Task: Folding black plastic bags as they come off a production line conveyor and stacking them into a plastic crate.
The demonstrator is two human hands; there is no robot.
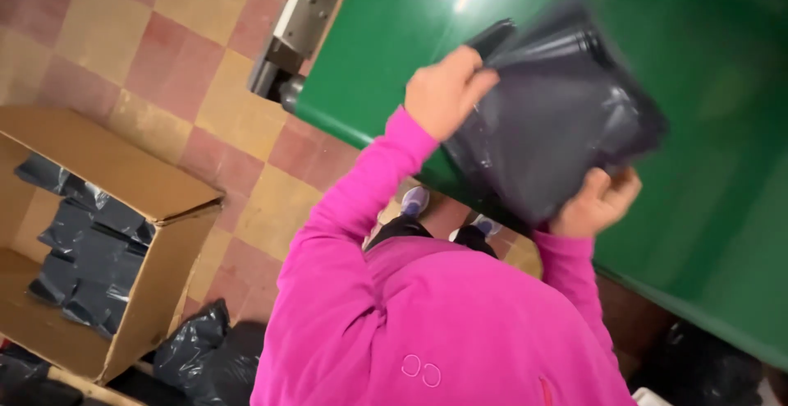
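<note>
A stack of dark grey plastic mailer bags was held over the green belt surface, pinched between both hands — the left hand closed on its upper left edge, the right hand clamped under its near corner. The image was blurred there. For a clean handling, the slippery stack would best be gripped firmly at both edges and kept level. An open cardboard box with more such bags stood at far left — on the tiled floor.
</note>
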